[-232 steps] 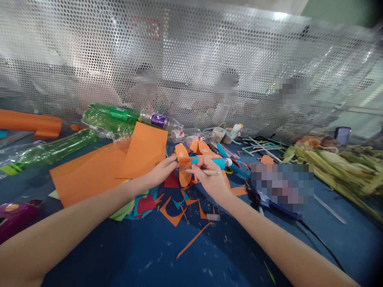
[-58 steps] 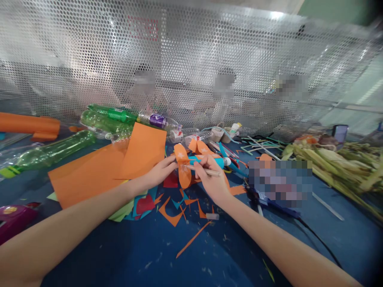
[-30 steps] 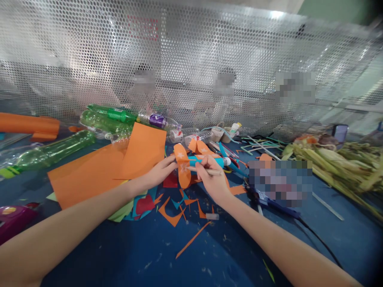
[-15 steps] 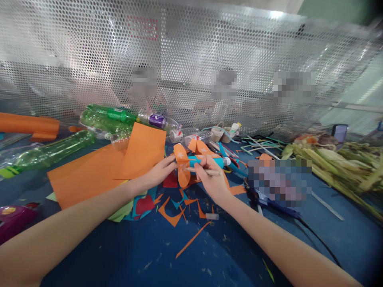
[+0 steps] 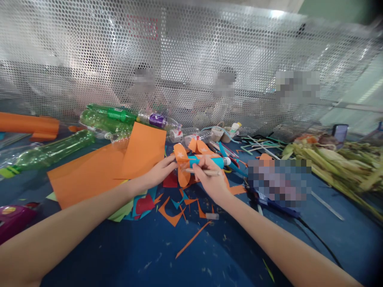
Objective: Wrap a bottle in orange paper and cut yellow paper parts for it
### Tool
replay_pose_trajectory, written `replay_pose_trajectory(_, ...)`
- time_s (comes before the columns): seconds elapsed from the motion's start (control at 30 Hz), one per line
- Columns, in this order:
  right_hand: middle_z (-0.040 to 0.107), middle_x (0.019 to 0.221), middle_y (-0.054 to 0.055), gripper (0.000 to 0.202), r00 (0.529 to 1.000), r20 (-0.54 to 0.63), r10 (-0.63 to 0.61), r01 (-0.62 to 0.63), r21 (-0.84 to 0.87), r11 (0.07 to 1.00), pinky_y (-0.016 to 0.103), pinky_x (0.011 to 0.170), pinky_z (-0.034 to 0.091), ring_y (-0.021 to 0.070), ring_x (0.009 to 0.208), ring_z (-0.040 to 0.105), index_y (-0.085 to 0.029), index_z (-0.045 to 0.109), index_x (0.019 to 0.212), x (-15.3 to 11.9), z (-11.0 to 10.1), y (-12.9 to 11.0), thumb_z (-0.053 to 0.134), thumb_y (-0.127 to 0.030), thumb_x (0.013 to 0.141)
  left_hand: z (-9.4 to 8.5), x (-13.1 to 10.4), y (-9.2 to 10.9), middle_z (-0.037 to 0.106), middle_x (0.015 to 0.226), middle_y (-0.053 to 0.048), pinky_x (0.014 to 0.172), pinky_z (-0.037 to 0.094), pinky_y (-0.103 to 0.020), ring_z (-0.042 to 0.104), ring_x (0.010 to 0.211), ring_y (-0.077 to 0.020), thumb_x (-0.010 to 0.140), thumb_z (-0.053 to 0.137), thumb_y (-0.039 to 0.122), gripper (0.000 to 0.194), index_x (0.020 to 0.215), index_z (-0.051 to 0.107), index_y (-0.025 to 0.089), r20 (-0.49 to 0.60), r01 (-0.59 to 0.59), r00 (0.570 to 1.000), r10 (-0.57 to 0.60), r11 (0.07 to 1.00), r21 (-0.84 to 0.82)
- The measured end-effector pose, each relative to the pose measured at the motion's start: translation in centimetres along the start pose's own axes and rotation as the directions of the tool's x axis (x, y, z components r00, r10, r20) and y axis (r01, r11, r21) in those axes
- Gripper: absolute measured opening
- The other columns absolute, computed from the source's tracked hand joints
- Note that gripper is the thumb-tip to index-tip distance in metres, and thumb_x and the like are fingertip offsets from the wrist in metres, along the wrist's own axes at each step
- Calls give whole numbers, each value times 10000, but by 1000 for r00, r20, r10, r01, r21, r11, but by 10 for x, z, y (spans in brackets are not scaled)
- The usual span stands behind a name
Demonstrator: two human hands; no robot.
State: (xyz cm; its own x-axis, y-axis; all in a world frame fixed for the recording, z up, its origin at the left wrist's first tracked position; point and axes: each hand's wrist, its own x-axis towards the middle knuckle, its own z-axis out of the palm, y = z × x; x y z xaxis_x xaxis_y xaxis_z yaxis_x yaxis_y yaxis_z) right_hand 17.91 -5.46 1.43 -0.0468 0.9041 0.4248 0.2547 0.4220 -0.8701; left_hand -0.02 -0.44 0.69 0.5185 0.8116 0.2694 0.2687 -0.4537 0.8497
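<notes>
One pale marker [image 5: 213, 173] was pinched between the thumb and fingers of the right hand [image 5: 213, 181], its tip at the star-marked orange piece [image 5: 180, 154] at the left end of the blue cylinder [image 5: 219, 162]. The left hand [image 5: 161, 170] lay at that piece's left edge, fingers close together; its grip could not be determined. Paper scraps [image 5: 174, 220] lay on the blue table [image 5: 131, 255].

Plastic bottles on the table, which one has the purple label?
The clear bottle lying behind the smaller orange sheet, right of the topmost green bottle. Its purple label differs from its neighbours' green and red-and-white ones.
</notes>
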Motion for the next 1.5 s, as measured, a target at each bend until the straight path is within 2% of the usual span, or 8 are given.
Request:
replay_pose_trajectory(0.27, 439, 475, -84, 232, 1000, -23, -1, 0, -43, 999, 234, 459, 347, 101, 437, 445, -229, 363, 659, 1, 0, 3, 512, -307, 818, 0, -1, 2, 463, 1335, -6, 1035, 306, -344, 414, 1214, -215, 868, 365, 340, 399, 1228, 492, 224, 2, -3, 1000, 3, 1000, 6)
replay_pose_trajectory(0.57, 422, 464, -91, 249, 999, -52, -8, 6, -34, 999, 226, 455, 342, 91, 423, 420, -227, 355, 643, 0, -1, 0, 511, -314, 817, 0, -1, 1, 430, 1364, 11, 1058, 269, -337, 369, 1253, -217, 865, 370, 362, 418, 1250, 474, 235, -7, 7, 1000, -7, 1000, 2)
replay_pose_trajectory(0.67, 426, 463, -90, 257, 996, -92, -4, 1, -34, 999, 220, 453, 339, 86, 421, 409, -225, 362, 630, 1, -1, -2, 515, -319, 814, 0, -1, 0, 434, 1361, 3, 1045, 289, -340, 390, 1237, -216, 866, 375, 374, 424, 1255, 469, 235, -3, 12, 1000, -12, 1000, -19)
replay_pose_trajectory(1.0, 435, 499, -82, 233, 995, -103, 10, -9, 14, 1000, 218, 454, 349, 93, 446, 453, -230, 379, 664, 1, -2, -1, 521, -331, 819, 0, -2, 2, 453, 1345, 2, 1032, 306, -348, 405, 1221, -223, 863, 390, 371, 420, 1253, 470, 237, -1, 28, 1000, -28, 999, -37)
replay_pose_trajectory(1.5, 391, 465, -90, 254, 994, -106, -3, -1, -40, 999, 213, 435, 301, 82, 416, 374, -224, 356, 634, 2, -3, -4, 515, -302, 815, 0, -1, 1, 433, 1361, -1, 1041, 293, -326, 390, 1237, -202, 868, 372, 367, 414, 1249, 470, 239, 7, 22, 1000, -22, 1000, -6)
